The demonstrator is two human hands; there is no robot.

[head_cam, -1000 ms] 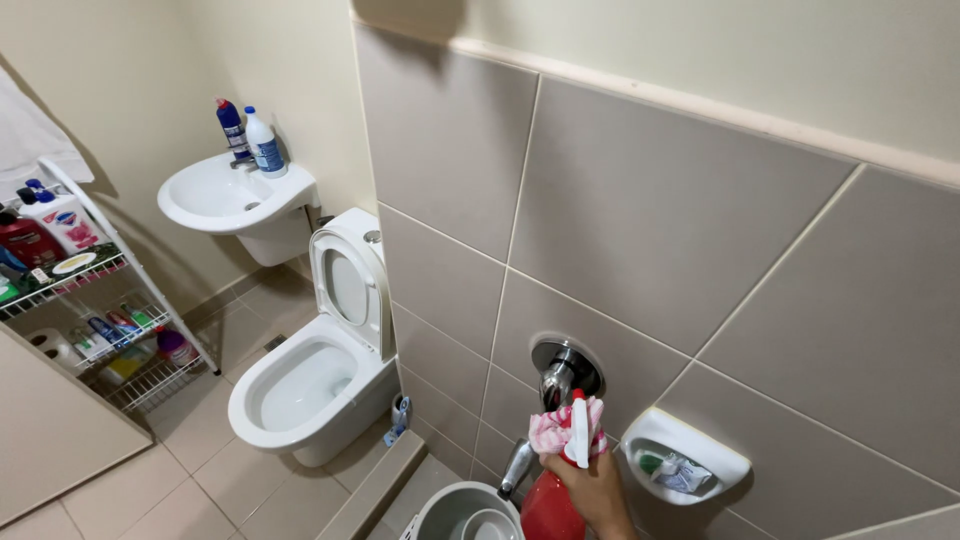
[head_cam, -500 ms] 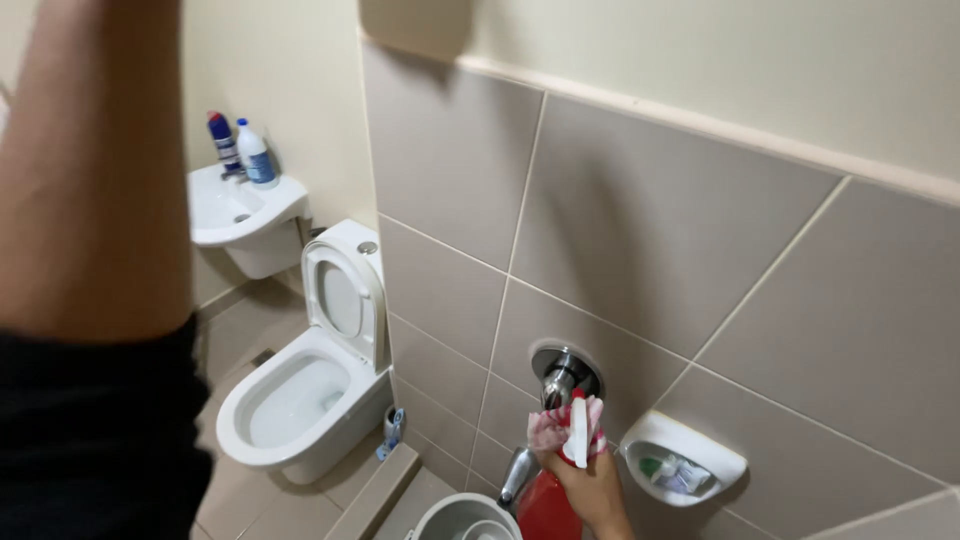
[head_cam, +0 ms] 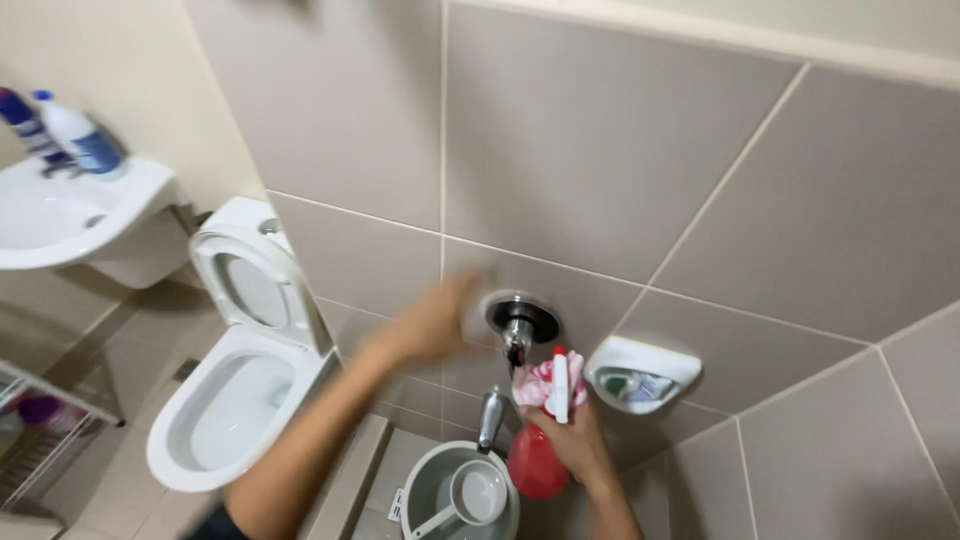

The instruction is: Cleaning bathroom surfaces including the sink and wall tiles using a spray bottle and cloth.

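My right hand (head_cam: pixel 570 440) grips a red spray bottle (head_cam: pixel 535 462) with a white nozzle, together with a red-and-white cloth (head_cam: pixel 545 380), just below the chrome wall tap (head_cam: pixel 520 325). Blurred by motion, my left hand (head_cam: pixel 435 322) reaches across to the tiled wall just left of the tap's round plate. It holds nothing that I can see, and whether its fingers are apart is unclear. A grey bucket (head_cam: pixel 425 485) with a white dipper (head_cam: pixel 478 492) inside stands on the floor under the tap.
A white toilet (head_cam: pixel 240 395) with its lid raised stands at the left. Beyond it a white basin (head_cam: pixel 70 215) carries two bottles (head_cam: pixel 70 130). A white wall soap dish (head_cam: pixel 645 370) sits right of the tap. A wire rack (head_cam: pixel 40 440) is at the lower left.
My left arm has swung down from close in front of the camera and now reaches toward the wall beside the tap. The view has moved closer to the wall. My right hand stays put.
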